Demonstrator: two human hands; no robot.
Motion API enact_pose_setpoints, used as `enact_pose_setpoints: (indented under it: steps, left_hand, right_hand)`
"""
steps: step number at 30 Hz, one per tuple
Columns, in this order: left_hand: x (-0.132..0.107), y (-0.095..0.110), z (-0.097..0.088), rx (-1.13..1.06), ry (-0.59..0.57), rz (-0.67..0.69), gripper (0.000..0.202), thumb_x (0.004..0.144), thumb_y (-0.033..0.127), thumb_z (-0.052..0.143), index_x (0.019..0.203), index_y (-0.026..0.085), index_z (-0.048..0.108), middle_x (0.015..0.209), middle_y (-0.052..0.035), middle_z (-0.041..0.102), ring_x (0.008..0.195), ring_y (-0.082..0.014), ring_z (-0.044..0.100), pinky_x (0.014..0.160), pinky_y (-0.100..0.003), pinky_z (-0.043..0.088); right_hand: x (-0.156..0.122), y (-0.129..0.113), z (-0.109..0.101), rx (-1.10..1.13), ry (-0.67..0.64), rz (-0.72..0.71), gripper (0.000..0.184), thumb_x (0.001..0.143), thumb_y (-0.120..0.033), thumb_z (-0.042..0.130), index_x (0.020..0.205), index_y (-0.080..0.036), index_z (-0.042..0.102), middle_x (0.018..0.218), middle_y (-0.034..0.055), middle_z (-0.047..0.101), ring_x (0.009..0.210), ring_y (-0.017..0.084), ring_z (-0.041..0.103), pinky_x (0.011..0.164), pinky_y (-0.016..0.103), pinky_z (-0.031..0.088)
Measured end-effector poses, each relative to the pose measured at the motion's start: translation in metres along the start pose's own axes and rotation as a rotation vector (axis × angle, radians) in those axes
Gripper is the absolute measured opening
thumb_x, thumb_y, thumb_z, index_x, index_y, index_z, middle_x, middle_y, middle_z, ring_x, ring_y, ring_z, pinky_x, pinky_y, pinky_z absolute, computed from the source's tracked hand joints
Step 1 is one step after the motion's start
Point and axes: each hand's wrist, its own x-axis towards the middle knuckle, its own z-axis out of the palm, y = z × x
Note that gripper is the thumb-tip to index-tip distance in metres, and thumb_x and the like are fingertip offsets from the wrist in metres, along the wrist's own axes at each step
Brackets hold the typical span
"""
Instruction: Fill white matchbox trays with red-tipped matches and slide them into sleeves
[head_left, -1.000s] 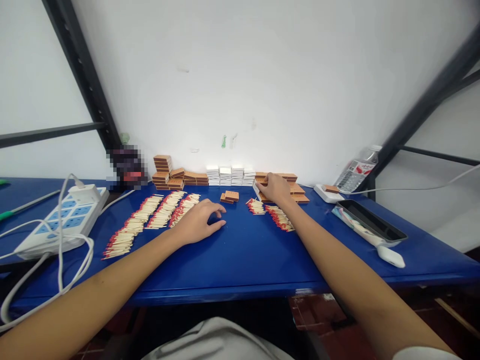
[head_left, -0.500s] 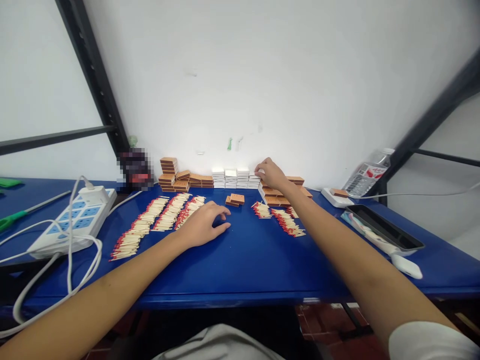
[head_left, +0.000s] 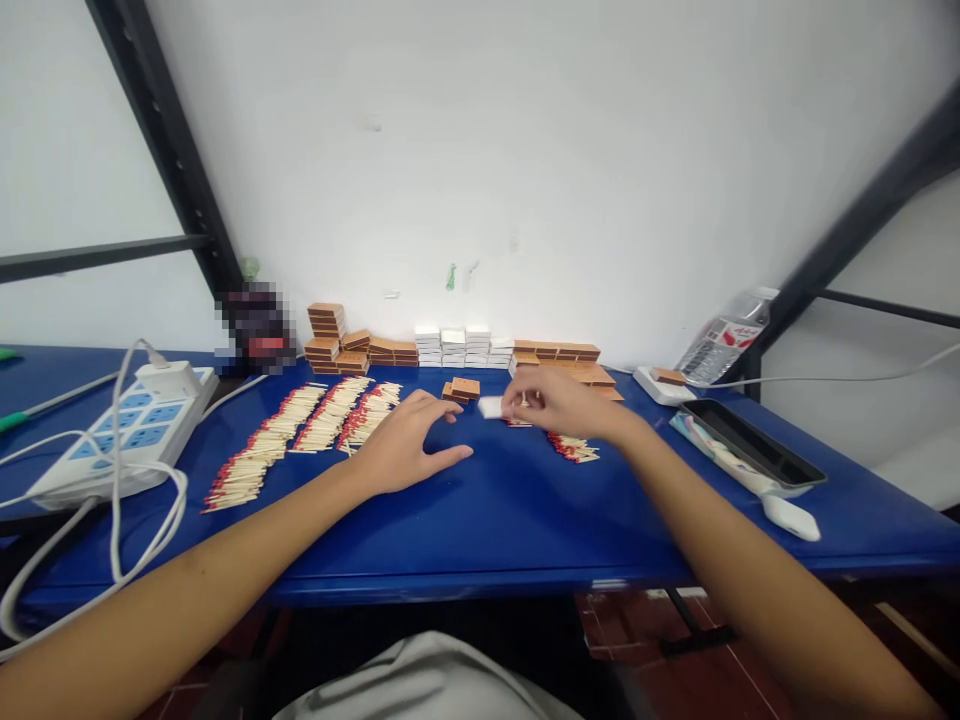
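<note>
Pale wall [head_left: 420, 160] rises behind a blue counter [head_left: 465, 540], whose middle serves here as the centre of the dial. Between twelve and one o'clock, the right hand [head_left: 551, 400] pinches a white matchbox tray [head_left: 491, 407] between thumb and fingers, partly covering some matches behind it. At ten o'clock, the left hand [head_left: 409, 440] has its fingers loosely curled and its thumb spread apart; it is just beside the nearest of three rows of red-tipped matches [head_left: 307, 425]. I cannot tell whether that hand touches the counter.

At twelve o'clock, two brown matchboxes [head_left: 463, 389] lie overlapping, with stacked white trays [head_left: 452, 348] behind them against the wall. Brown matchbox stacks [head_left: 326, 350] stand at eleven, more brown boxes [head_left: 559, 352] at one, and a smaller match pile [head_left: 576, 447] at two. Farther out are a power strip [head_left: 120, 445] at nine, a tilted plastic bottle [head_left: 726, 340] at two and a black pencil case [head_left: 750, 442] at three.
</note>
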Motion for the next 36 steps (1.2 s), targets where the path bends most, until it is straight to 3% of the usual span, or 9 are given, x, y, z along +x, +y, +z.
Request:
enact_pose_setpoints:
  steps: [4,7,11,13,16,18,23,30,36]
  left_hand:
    - [-0.001,0.009,0.006,-0.031,-0.058,0.017,0.047,0.087,0.052,0.08,0.124,0.025,0.068,0.118,-0.0086,0.072,0.118,-0.0303,0.061,0.102,-0.047,0.053]
    - [-0.001,0.011,0.008,-0.03,-0.097,0.043,0.036,0.088,0.048,0.079,0.114,0.025,0.072,0.112,-0.0075,0.073,0.115,-0.0299,0.061,0.102,-0.046,0.052]
    - [0.0,0.009,0.006,-0.028,-0.139,0.029,0.027,0.089,0.047,0.078,0.106,0.026,0.076,0.111,-0.0061,0.073,0.115,-0.029,0.06,0.103,-0.045,0.051]
    - [0.0,0.008,0.006,-0.032,-0.149,0.027,0.025,0.09,0.045,0.077,0.105,0.025,0.076,0.112,-0.0056,0.073,0.115,-0.0283,0.059,0.103,-0.044,0.051]
    - [-0.001,0.008,0.007,-0.038,-0.156,0.031,0.025,0.092,0.046,0.076,0.106,0.025,0.075,0.113,-0.0052,0.073,0.116,-0.0278,0.059,0.103,-0.044,0.051]
    - [0.0,0.007,0.009,-0.038,-0.153,0.028,0.03,0.091,0.049,0.076,0.11,0.025,0.075,0.113,-0.0053,0.074,0.116,-0.0281,0.059,0.104,-0.045,0.051]
    - [0.002,0.007,0.011,-0.051,-0.148,0.021,0.036,0.091,0.052,0.075,0.113,0.025,0.074,0.115,-0.0066,0.074,0.116,-0.0293,0.06,0.104,-0.046,0.051]
    - [0.003,0.009,0.011,-0.058,-0.164,0.02,0.03,0.091,0.047,0.076,0.109,0.023,0.074,0.114,-0.0062,0.074,0.116,-0.0285,0.06,0.103,-0.045,0.05]
    - [0.003,0.008,0.013,-0.056,-0.152,0.031,0.03,0.091,0.048,0.076,0.109,0.023,0.074,0.113,-0.0062,0.073,0.115,-0.0279,0.061,0.102,-0.044,0.051]
  right_hand:
    - [-0.019,-0.02,0.029,0.16,-0.18,-0.077,0.021,0.096,-0.039,0.069,0.097,-0.022,0.081,0.086,0.004,0.066,0.071,0.016,0.056,0.067,0.029,0.044]
    - [-0.021,-0.01,0.023,0.252,-0.183,-0.029,0.028,0.093,-0.048,0.073,0.1,-0.023,0.081,0.087,0.0036,0.069,0.072,0.016,0.058,0.065,0.028,0.044]
    - [-0.037,0.04,-0.017,0.219,0.085,0.147,0.039,0.092,-0.058,0.068,0.097,-0.021,0.08,0.09,0.0058,0.076,0.078,0.019,0.063,0.07,0.03,0.045]
    - [-0.054,0.071,-0.035,0.089,0.157,0.289,0.042,0.085,-0.062,0.072,0.089,-0.02,0.081,0.078,0.0046,0.072,0.072,0.019,0.059,0.066,0.03,0.042]
    - [-0.075,0.107,-0.045,0.061,0.021,0.429,0.049,0.074,-0.068,0.078,0.084,-0.02,0.082,0.068,0.0034,0.068,0.066,0.019,0.056,0.061,0.03,0.04]
    - [-0.081,0.118,-0.042,0.08,-0.037,0.458,0.054,0.068,-0.071,0.08,0.086,-0.02,0.083,0.068,0.0038,0.068,0.066,0.019,0.057,0.061,0.03,0.041]
    - [-0.075,0.117,-0.032,0.075,-0.066,0.458,0.06,0.066,-0.076,0.079,0.084,-0.019,0.082,0.069,0.0044,0.068,0.067,0.018,0.057,0.063,0.03,0.042]
    - [-0.076,0.109,-0.036,0.122,-0.151,0.494,0.06,0.065,-0.075,0.081,0.081,-0.018,0.08,0.077,0.0079,0.072,0.072,0.02,0.058,0.066,0.032,0.044]
    - [-0.075,0.109,-0.034,0.139,-0.17,0.494,0.063,0.065,-0.077,0.079,0.082,-0.017,0.079,0.07,0.0052,0.067,0.066,0.017,0.054,0.063,0.031,0.04]
